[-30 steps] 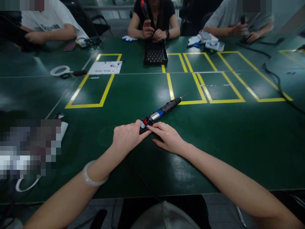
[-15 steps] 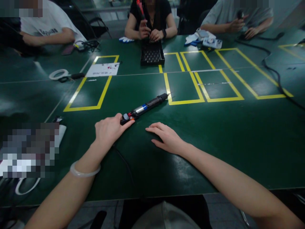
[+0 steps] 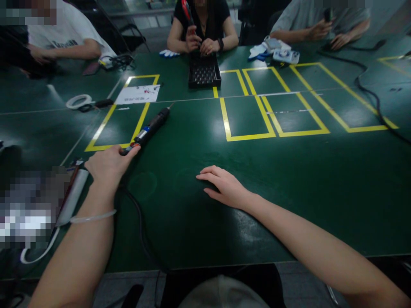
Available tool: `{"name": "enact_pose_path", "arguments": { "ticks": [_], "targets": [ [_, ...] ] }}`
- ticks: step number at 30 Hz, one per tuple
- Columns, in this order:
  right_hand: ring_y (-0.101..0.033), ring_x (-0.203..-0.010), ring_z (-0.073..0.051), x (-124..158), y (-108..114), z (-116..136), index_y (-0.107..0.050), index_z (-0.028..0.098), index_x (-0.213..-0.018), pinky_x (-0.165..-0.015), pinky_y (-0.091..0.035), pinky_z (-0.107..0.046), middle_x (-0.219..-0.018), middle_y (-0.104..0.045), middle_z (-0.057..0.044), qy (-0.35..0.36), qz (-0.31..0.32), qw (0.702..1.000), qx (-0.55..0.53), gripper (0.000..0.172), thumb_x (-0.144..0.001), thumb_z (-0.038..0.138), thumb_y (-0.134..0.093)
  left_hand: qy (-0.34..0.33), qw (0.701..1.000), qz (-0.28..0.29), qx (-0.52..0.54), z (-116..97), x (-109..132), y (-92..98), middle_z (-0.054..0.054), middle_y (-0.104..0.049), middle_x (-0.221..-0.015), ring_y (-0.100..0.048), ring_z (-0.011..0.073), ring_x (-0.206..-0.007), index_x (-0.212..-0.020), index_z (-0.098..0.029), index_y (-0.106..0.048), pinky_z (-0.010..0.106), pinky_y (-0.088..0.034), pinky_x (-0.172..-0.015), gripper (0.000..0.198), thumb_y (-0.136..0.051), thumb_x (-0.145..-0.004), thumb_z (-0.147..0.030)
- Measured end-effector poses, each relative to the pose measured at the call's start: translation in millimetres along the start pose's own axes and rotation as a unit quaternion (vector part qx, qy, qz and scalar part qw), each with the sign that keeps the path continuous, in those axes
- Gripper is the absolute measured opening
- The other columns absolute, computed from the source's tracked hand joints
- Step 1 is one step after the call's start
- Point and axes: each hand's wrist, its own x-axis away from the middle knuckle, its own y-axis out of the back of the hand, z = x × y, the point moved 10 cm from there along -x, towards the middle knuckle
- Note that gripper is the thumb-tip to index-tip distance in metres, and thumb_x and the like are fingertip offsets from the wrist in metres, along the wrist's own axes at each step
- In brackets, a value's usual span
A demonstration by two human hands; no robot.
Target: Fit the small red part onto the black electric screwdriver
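A black electric screwdriver [image 3: 150, 127] with a blue band lies on the green table [image 3: 199, 171], its tip pointing away toward the far side. My left hand [image 3: 109, 164] is closed on its near end at the left, and the tool's black cable [image 3: 141, 231] trails back from there to the table edge. My right hand [image 3: 223, 185] rests flat on the table in the middle, fingers stretched out and apart, holding nothing.
Yellow tape rectangles [image 3: 250, 107] mark the table. A black parts tray [image 3: 204, 72] stands at the far side before a seated person holding a tool. Two other people sit at the far left and far right. A white tape roll [image 3: 78, 101] and a paper sheet [image 3: 138, 94] lie at the left.
My left hand has dragged the screwdriver leftward across the table, from the middle to the yellow rectangle at the left. My right hand let go of it and has stayed flat.
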Motion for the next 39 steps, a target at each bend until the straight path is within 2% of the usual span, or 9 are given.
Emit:
{"name": "enact_pose_path", "arguments": {
  "ticks": [5,10,12,18,26,32,34,37,39],
  "targets": [
    [-0.057,-0.119,-0.025,0.4,0.6,0.3,-0.054,0.019,-0.13,-0.097,-0.052,-0.044,-0.131,-0.057,-0.013,0.003,-0.001,1.0,-0.003,0.038,-0.092,0.018,-0.059,0.014,0.999,-0.025,0.035,6.1,2.3,-0.9,0.016,-0.063,-0.096,-0.056,0.0303,-0.086,-0.109,-0.011,-0.062,0.034,-0.034,-0.07,0.092,-0.021,-0.08,-0.088],
    [-0.057,-0.119,-0.025,-0.1,0.9,0.6,-0.055,0.019,-0.129,-0.097,-0.052,-0.045,-0.131,-0.057,-0.013,-0.001,0.001,1.0,-0.003,0.036,-0.093,0.018,-0.058,-0.062,0.987,-0.143,0.047,-18.2,17.2,25.7,0.014,-0.058,-0.116,-0.053,0.0257,-0.097,-0.121,-0.013,-0.052,0.027,-0.027,-0.063,0.062,-0.035,-0.095,-0.066],
    [-0.057,-0.119,-0.025,-0.5,0.9,0.4,-0.055,0.02,-0.128,-0.097,-0.052,-0.045,-0.13,-0.057,-0.013,-0.002,0.001,1.0,-0.004,0.036,-0.092,0.018,-0.058,-0.106,0.98,-0.164,0.039,-29.6,22.1,30.2,0.012,-0.054,-0.119,-0.051,0.0251,-0.101,-0.121,-0.016,-0.051,0.026,-0.026,-0.061,0.05,-0.038,-0.098,-0.058],
    [-0.057,-0.118,-0.025,-1.2,0.5,-1.4,-0.056,0.019,-0.127,-0.097,-0.053,-0.044,-0.13,-0.057,-0.013,-0.006,0.0,1.0,-0.002,0.035,-0.093,0.018,-0.058,-0.152,0.975,-0.163,0.017,-41.8,24.5,29.5,0.011,-0.052,-0.113,-0.047,0.0255,-0.101,-0.112,-0.016,-0.055,0.028,-0.03,-0.066,0.035,-0.045,-0.098,-0.047],
    [-0.057,-0.119,-0.025,-0.7,0.1,-1.4,-0.056,0.02,-0.127,-0.097,-0.052,-0.045,-0.129,-0.057,-0.013,-0.005,-0.001,1.0,-0.004,0.035,-0.092,0.018,-0.058,-0.14,0.976,-0.167,0.016,-41.6,22.7,27.7,0.011,-0.052,-0.11,-0.048,0.0245,-0.097,-0.113,-0.014,-0.057,0.031,-0.033,-0.075,0.042,-0.032,-0.102,-0.046],
    [-0.057,-0.119,-0.025,-0.4,2.8,-1.4,-0.057,0.02,-0.127,-0.099,-0.051,-0.045,-0.129,-0.058,-0.012,-0.01,-0.004,1.0,-0.017,0.035,-0.092,0.018,-0.058,-0.148,0.96,-0.184,0.151,-40.6,28.0,41.7,0.011,-0.057,-0.118,-0.052,0.0241,-0.111,-0.117,-0.014,-0.057,0.035,-0.04,-0.092,0.04,-0.038,-0.1,-0.045],
    [-0.059,-0.115,-0.023,-0.8,4.9,-3.3,-0.058,0.021,-0.126,-0.097,-0.052,-0.042,-0.127,-0.059,-0.011,-0.018,-0.008,0.999,-0.05,0.034,-0.092,0.018,-0.058,-0.191,0.934,-0.139,0.268,-56.3,35.5,39.9,0.01,-0.062,-0.116,-0.058,0.0214,-0.109,-0.118,-0.013,-0.055,0.035,-0.044,-0.095,0.039,-0.043,-0.098,-0.044],
    [-0.064,-0.099,-0.018,-1.7,9.0,-10.8,-0.06,0.019,-0.122,-0.089,-0.054,-0.037,-0.115,-0.063,-0.009,-0.042,-0.025,0.989,-0.139,0.03,-0.092,0.018,-0.058,-0.229,0.857,0.024,0.461,-96.1,54.9,22.8,0.01,-0.069,-0.105,-0.067,0.0174,-0.091,-0.113,-0.013,-0.055,0.033,-0.052,-0.088,0.036,-0.05,-0.094,-0.044],
    [-0.065,-0.09,-0.015,-2.4,10.2,-18.5,-0.06,0.018,-0.119,-0.085,-0.054,-0.034,-0.105,-0.066,-0.007,-0.065,-0.04,0.975,-0.21,0.027,-0.092,0.018,-0.058,-0.234,0.805,0.131,0.53,-125.2,76.1,12.7,0.011,-0.071,-0.106,-0.069,0.0174,-0.089,-0.113,-0.014,-0.057,0.033,-0.055,-0.086,0.036,-0.053,-0.093,-0.044]
  ]
}}
